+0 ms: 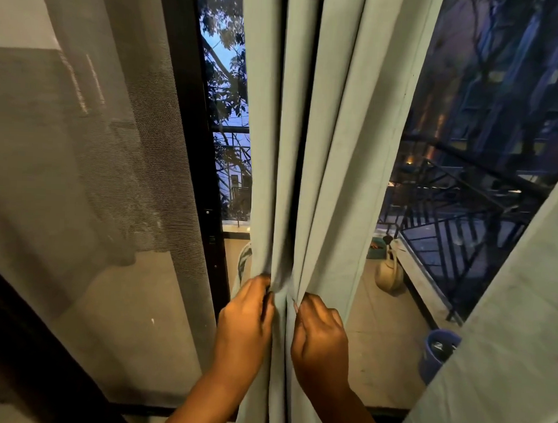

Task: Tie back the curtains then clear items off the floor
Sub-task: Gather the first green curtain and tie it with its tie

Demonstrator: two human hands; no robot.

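At the window, left hand (247,314) and right hand (319,334) grip the curtain (307,168).

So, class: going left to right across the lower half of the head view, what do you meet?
Mesh screen → dark door frame → left hand → right hand → cream watering can → blue bucket → second curtain panel.

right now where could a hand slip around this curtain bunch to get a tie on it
Open gaps lie either side of the gathered curtain: left, between it and the dark door frame; right, before the second curtain. At gripping height it is crowded: left hand, right hand, and a striped loop behind.
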